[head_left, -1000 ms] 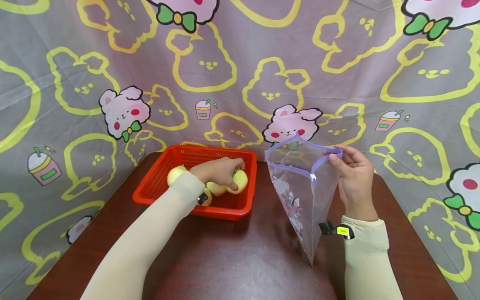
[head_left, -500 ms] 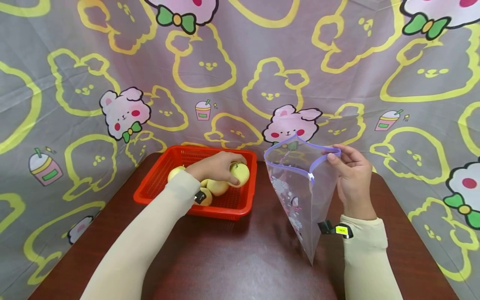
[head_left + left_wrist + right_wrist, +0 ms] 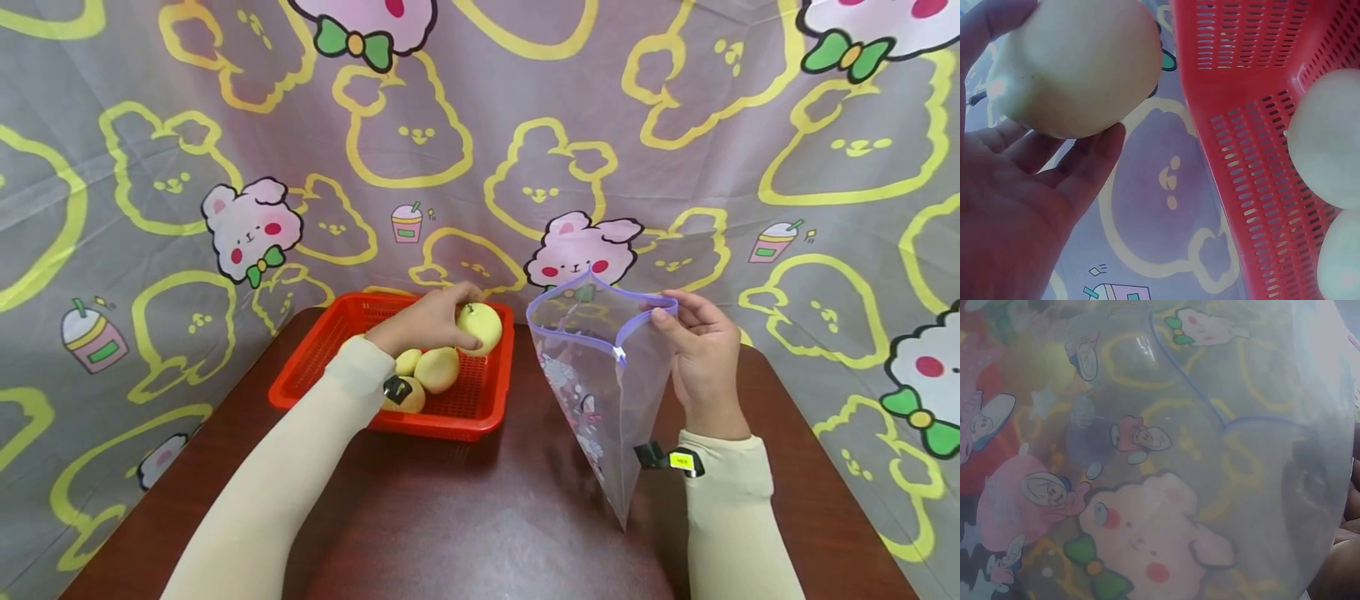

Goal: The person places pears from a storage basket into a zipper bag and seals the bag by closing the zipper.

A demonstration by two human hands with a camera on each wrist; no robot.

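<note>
My left hand (image 3: 431, 321) grips a pale yellow pear (image 3: 481, 328) above the right part of the red basket (image 3: 501, 392). In the left wrist view, fingers and thumb curl round the pear (image 3: 1085, 69), its stem pointing left. Several other pears (image 3: 437, 370) lie in the basket below, some partly hidden by my sleeve. My right hand (image 3: 705, 358) pinches the purple zip rim of a clear bag (image 3: 581, 392) between thumb and fingers. The bag's mouth gapes upward and its pointed lower corner hangs down. Printed cartoon figures on the bag (image 3: 1147, 450) fill the right wrist view.
The basket has slotted walls and stands at the back left of the dark brown table (image 3: 465, 517). Behind it hangs a grey curtain (image 3: 480, 108) with yellow outlines and rabbits. A white zip slider (image 3: 619, 353) sits at the bag's near corner.
My left hand has lifted the pear up out of the group in the basket, uncovering the pears beneath. The right hand and the bag have shifted only slightly left in view.
</note>
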